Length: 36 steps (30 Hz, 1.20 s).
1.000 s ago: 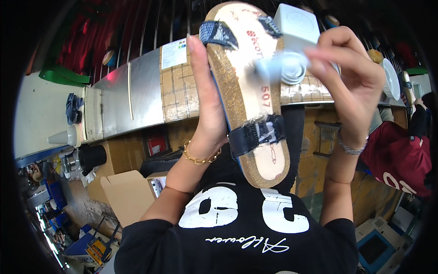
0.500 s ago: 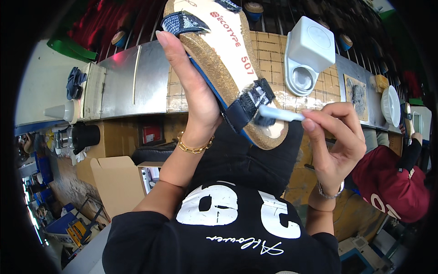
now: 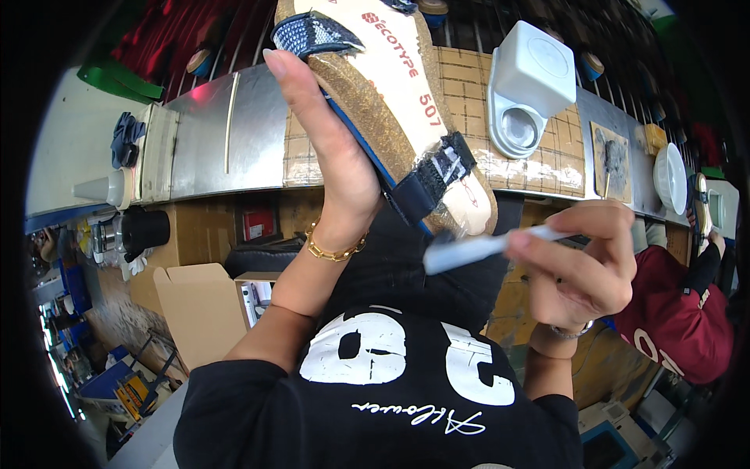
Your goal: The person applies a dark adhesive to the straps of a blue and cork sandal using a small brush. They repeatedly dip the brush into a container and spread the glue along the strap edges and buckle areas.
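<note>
Since the earlier frame, the blurred pale-blue brush (image 3: 466,252) has moved from beside the rear strap (image 3: 433,178) to the heel end of the sandal (image 3: 394,105). Thumb and fingers of the right grip (image 3: 584,262) pinch it by the handle, its head reaching left beyond them. The left grip (image 3: 347,166) is clamped on the sandal's side, fingers hidden behind. Beyond, a white container (image 3: 539,72) stands on cardboard (image 3: 561,152) covering the tabletop (image 3: 205,141).

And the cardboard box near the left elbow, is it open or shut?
Open: the box lid is swung back, and items show inside.
</note>
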{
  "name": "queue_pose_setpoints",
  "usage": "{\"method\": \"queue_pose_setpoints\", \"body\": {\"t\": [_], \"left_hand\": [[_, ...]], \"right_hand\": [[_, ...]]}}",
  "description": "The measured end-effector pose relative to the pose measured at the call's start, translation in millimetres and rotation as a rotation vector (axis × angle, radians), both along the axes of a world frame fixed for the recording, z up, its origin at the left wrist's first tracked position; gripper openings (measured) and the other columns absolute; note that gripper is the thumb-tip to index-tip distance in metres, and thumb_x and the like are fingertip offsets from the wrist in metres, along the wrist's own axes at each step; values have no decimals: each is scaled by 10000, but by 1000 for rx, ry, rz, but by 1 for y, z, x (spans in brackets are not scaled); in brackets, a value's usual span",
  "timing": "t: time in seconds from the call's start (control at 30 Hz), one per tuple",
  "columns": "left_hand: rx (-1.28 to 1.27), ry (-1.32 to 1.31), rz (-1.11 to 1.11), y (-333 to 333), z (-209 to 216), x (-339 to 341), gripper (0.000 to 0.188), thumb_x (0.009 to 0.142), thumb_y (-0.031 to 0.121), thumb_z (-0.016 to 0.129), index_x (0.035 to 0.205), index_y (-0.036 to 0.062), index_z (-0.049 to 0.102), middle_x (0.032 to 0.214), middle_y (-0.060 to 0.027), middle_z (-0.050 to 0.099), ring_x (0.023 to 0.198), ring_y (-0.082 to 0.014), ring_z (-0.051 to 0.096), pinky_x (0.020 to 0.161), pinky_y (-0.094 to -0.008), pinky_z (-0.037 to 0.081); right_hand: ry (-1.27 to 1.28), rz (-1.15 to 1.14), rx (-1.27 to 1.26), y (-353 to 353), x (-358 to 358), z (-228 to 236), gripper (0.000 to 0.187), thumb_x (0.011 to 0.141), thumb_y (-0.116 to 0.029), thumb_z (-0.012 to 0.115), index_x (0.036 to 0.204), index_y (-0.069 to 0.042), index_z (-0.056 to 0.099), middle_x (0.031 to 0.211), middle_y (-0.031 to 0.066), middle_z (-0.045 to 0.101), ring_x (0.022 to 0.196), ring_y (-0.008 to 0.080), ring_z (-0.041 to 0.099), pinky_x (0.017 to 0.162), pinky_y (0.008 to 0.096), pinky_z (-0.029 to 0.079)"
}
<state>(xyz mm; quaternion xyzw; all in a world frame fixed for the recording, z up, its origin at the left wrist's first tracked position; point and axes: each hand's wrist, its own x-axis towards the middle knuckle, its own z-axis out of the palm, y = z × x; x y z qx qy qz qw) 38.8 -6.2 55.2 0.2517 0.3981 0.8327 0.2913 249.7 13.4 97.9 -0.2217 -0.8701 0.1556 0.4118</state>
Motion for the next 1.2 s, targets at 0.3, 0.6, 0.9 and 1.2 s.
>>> {"method": "queue_pose_setpoints", "body": {"t": [0.3, 0.6, 0.9, 1.2], "left_hand": [[-34, -21, -167, 4, -2, -12, 833, 979, 745, 218, 1359, 54, 487, 1213, -84, 640, 1044, -122, 667, 896, -285, 563], [-164, -14, -455, 4, -10, -18, 869, 953, 775, 248, 1345, 48, 517, 1149, -110, 674, 1037, -140, 696, 876, -302, 603], [-208, -67, -609, 15, -6, -7, 847, 978, 732, 288, 1385, 22, 506, 1235, -145, 655, 1080, -171, 688, 916, -311, 587], [166, -478, -1119, 24, -37, -23, 659, 1035, 551, 389, 1508, 92, 365, 1379, -142, 572, 1181, -188, 639, 996, -354, 548]], "right_hand": [[95, 81, -200, 8, 2, -5, 294, 578, -53, 846, 847, -170, 831, 815, 1, 606, 680, 110, 507, 602, 240, 348], [156, 55, -260, 4, -9, -10, 288, 536, -108, 813, 807, -202, 834, 754, -24, 593, 672, 116, 504, 652, 278, 338], [143, 235, -309, 18, -2, -13, 280, 572, -86, 834, 834, -182, 838, 786, -18, 611, 688, 110, 511, 637, 262, 352], [158, 458, -365, 31, 3, -16, 243, 629, -44, 838, 847, -152, 836, 832, 8, 627, 687, 99, 536, 587, 222, 371]]}}
